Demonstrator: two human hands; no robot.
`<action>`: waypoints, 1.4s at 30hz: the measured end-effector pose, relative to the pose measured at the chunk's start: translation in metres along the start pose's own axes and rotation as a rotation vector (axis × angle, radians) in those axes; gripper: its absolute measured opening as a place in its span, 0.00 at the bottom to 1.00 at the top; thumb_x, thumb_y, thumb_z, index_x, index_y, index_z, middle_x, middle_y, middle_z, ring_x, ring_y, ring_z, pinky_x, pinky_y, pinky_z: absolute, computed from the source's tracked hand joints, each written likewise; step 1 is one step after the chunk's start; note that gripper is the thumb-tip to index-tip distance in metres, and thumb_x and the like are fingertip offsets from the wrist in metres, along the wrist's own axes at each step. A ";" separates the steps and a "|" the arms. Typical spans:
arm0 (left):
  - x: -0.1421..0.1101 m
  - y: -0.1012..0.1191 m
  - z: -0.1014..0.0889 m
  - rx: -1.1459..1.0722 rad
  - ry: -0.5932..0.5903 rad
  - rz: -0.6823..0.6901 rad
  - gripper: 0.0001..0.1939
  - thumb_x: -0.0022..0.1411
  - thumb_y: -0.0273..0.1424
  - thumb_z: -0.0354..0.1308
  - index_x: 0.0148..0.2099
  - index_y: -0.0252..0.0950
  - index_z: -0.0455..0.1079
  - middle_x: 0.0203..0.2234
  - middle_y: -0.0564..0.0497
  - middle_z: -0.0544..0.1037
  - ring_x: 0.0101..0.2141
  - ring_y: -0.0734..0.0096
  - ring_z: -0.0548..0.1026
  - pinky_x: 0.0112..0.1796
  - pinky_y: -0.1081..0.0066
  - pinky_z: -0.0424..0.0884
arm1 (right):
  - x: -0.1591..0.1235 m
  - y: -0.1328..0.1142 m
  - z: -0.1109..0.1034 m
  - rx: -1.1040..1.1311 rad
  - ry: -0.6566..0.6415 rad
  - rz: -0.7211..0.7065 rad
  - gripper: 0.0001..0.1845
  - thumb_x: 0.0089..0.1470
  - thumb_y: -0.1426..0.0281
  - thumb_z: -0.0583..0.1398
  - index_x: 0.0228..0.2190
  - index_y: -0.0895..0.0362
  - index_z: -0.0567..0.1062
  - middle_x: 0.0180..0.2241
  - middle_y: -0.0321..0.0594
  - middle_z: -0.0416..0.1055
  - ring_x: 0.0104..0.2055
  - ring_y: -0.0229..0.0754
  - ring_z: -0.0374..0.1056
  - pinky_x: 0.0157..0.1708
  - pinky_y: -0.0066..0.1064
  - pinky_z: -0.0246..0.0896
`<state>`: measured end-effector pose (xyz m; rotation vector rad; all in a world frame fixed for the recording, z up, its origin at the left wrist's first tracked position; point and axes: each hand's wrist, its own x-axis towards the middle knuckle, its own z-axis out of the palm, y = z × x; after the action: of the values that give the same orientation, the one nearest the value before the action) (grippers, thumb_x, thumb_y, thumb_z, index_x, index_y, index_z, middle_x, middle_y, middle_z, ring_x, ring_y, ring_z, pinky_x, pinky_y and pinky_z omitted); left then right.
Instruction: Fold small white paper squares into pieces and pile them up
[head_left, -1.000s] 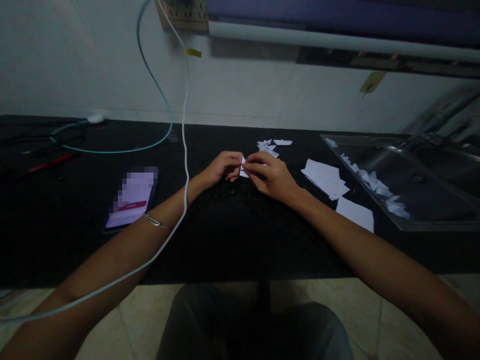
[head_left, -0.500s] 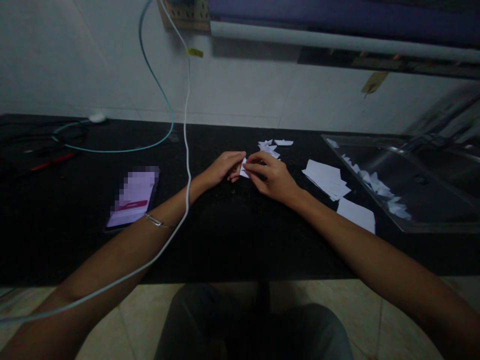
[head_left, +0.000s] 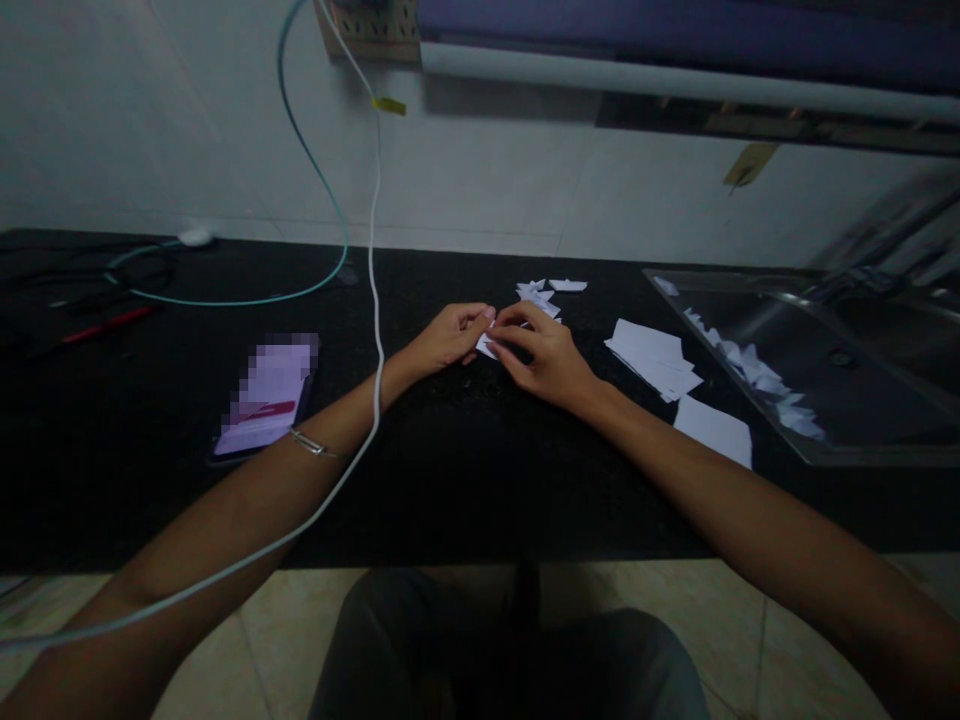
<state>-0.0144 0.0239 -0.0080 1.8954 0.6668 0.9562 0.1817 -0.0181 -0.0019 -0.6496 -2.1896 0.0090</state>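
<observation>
A small folded piece of white paper (head_left: 485, 347) is held between my two hands above the black counter (head_left: 465, 480). My left hand (head_left: 454, 336) grips its left side, thumb on top and fingers curled beneath. From the right, my right hand (head_left: 541, 350) pinches the same paper with thumb and fingertips. Much of the paper is covered by the fingers, so its full shape is hidden. Just behind my right hand lie several folded paper boats (head_left: 537, 296), partly hidden by it, and one more paper boat (head_left: 568, 286) beside them.
To the right lie loose white paper sheets (head_left: 649, 356) and another sheet (head_left: 714, 430). More folded paper pieces (head_left: 754, 370) line the metal sink's edge (head_left: 796, 455). A phone (head_left: 266, 395) rests by my left forearm. A white cable (head_left: 373, 250) hangs across that arm; a red pen-like object (head_left: 109, 325) lies left.
My left thumb and fingers have closed further over the paper, and the paper has tilted slightly. Both arms stay in nearly the same place.
</observation>
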 end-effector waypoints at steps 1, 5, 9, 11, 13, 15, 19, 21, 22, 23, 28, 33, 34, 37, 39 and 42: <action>0.000 0.001 0.000 0.006 0.003 -0.005 0.26 0.67 0.55 0.55 0.31 0.36 0.66 0.15 0.59 0.64 0.15 0.81 0.62 0.17 0.78 0.55 | 0.000 -0.001 0.000 0.002 0.003 0.007 0.08 0.63 0.72 0.59 0.42 0.56 0.79 0.44 0.45 0.72 0.46 0.46 0.70 0.46 0.42 0.69; 0.000 0.005 0.001 0.017 0.020 -0.011 0.24 0.70 0.50 0.54 0.31 0.37 0.65 0.16 0.58 0.65 0.15 0.81 0.62 0.17 0.77 0.55 | 0.000 -0.005 0.001 0.046 0.050 0.065 0.07 0.62 0.70 0.61 0.41 0.55 0.78 0.44 0.45 0.72 0.45 0.46 0.69 0.46 0.42 0.68; -0.001 0.008 0.003 0.054 0.062 -0.005 0.20 0.73 0.43 0.52 0.31 0.37 0.65 0.18 0.57 0.66 0.15 0.82 0.62 0.17 0.77 0.55 | 0.001 -0.005 0.005 0.216 0.141 0.319 0.11 0.60 0.62 0.64 0.41 0.54 0.76 0.39 0.41 0.72 0.39 0.42 0.69 0.37 0.35 0.67; -0.001 0.008 0.004 0.078 0.082 -0.008 0.19 0.74 0.40 0.51 0.30 0.37 0.64 0.17 0.57 0.66 0.16 0.81 0.63 0.18 0.77 0.55 | 0.001 -0.001 0.008 0.365 0.140 0.506 0.13 0.61 0.57 0.62 0.37 0.55 0.74 0.32 0.37 0.72 0.32 0.38 0.68 0.31 0.31 0.64; -0.002 0.008 0.004 0.107 0.096 -0.006 0.19 0.75 0.38 0.50 0.29 0.37 0.63 0.17 0.57 0.66 0.17 0.80 0.64 0.19 0.77 0.56 | 0.002 0.003 0.009 0.505 0.058 0.618 0.20 0.63 0.53 0.59 0.29 0.55 0.72 0.23 0.34 0.69 0.26 0.36 0.66 0.27 0.30 0.60; -0.003 0.007 0.004 0.141 0.106 0.004 0.19 0.74 0.37 0.50 0.29 0.37 0.62 0.17 0.57 0.65 0.18 0.80 0.64 0.19 0.77 0.56 | 0.002 0.006 0.010 0.584 -0.036 0.639 0.25 0.63 0.50 0.58 0.25 0.55 0.71 0.19 0.33 0.67 0.23 0.35 0.64 0.26 0.30 0.59; -0.004 0.007 0.003 0.174 0.092 0.005 0.19 0.74 0.39 0.50 0.30 0.38 0.61 0.16 0.58 0.63 0.16 0.79 0.63 0.18 0.77 0.54 | 0.001 0.007 0.009 0.640 -0.092 0.629 0.25 0.60 0.47 0.61 0.26 0.56 0.75 0.21 0.34 0.70 0.22 0.33 0.65 0.26 0.29 0.58; -0.005 0.008 0.004 0.159 0.069 -0.010 0.19 0.75 0.40 0.48 0.31 0.38 0.61 0.15 0.59 0.63 0.15 0.79 0.62 0.18 0.76 0.54 | 0.001 0.007 0.009 0.648 -0.086 0.649 0.26 0.58 0.46 0.62 0.27 0.56 0.76 0.22 0.34 0.72 0.22 0.33 0.65 0.25 0.28 0.58; -0.005 0.009 0.004 0.150 0.060 -0.020 0.19 0.75 0.40 0.47 0.31 0.38 0.61 0.15 0.59 0.64 0.15 0.80 0.62 0.18 0.76 0.54 | 0.001 0.008 0.009 0.648 -0.078 0.660 0.26 0.58 0.45 0.62 0.27 0.56 0.76 0.22 0.35 0.72 0.22 0.33 0.66 0.25 0.28 0.58; -0.006 0.010 0.005 0.140 0.052 -0.027 0.19 0.76 0.40 0.46 0.31 0.38 0.62 0.15 0.58 0.64 0.15 0.80 0.63 0.18 0.77 0.55 | 0.001 0.008 0.009 0.647 -0.070 0.668 0.26 0.57 0.45 0.63 0.26 0.56 0.76 0.22 0.35 0.72 0.22 0.33 0.66 0.25 0.28 0.59; -0.007 0.011 0.006 0.106 0.030 -0.033 0.17 0.75 0.39 0.49 0.33 0.38 0.62 0.17 0.58 0.65 0.16 0.80 0.64 0.18 0.77 0.55 | 0.001 0.011 0.011 0.658 -0.034 0.684 0.26 0.55 0.45 0.64 0.25 0.56 0.76 0.21 0.35 0.72 0.22 0.33 0.65 0.24 0.28 0.59; -0.007 0.009 0.005 0.152 0.032 -0.005 0.18 0.75 0.39 0.49 0.32 0.38 0.62 0.17 0.58 0.65 0.16 0.80 0.63 0.18 0.78 0.55 | 0.000 0.010 0.010 0.673 -0.041 0.696 0.26 0.54 0.46 0.65 0.27 0.57 0.77 0.22 0.35 0.73 0.22 0.33 0.66 0.24 0.28 0.59; -0.006 0.009 0.005 0.160 0.034 0.001 0.18 0.75 0.39 0.49 0.31 0.38 0.62 0.17 0.58 0.65 0.17 0.80 0.63 0.18 0.77 0.55 | 0.000 0.010 0.010 0.675 -0.043 0.697 0.25 0.54 0.46 0.65 0.27 0.57 0.77 0.22 0.35 0.73 0.22 0.33 0.66 0.24 0.28 0.59; -0.006 0.009 0.005 0.167 0.035 0.012 0.19 0.74 0.40 0.50 0.30 0.38 0.61 0.17 0.58 0.64 0.17 0.80 0.62 0.19 0.77 0.54 | 0.000 0.010 0.009 0.688 -0.055 0.686 0.25 0.54 0.47 0.66 0.27 0.57 0.77 0.22 0.36 0.74 0.22 0.33 0.66 0.25 0.28 0.59; -0.005 0.008 0.005 0.160 0.032 0.006 0.19 0.74 0.41 0.50 0.30 0.38 0.60 0.16 0.58 0.63 0.16 0.80 0.62 0.18 0.77 0.54 | 0.001 0.010 0.009 0.701 -0.061 0.676 0.24 0.54 0.47 0.65 0.27 0.57 0.77 0.23 0.36 0.74 0.22 0.32 0.65 0.25 0.28 0.59; -0.005 0.006 0.005 0.136 0.022 -0.012 0.19 0.74 0.41 0.50 0.31 0.38 0.61 0.16 0.59 0.62 0.16 0.80 0.61 0.18 0.77 0.54 | 0.001 0.011 0.008 0.695 -0.074 0.670 0.24 0.55 0.48 0.65 0.27 0.57 0.77 0.22 0.35 0.74 0.22 0.33 0.66 0.25 0.28 0.60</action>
<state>-0.0128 0.0147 -0.0063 2.0002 0.7723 0.9456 0.1799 -0.0065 -0.0090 -0.9280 -1.7576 1.0956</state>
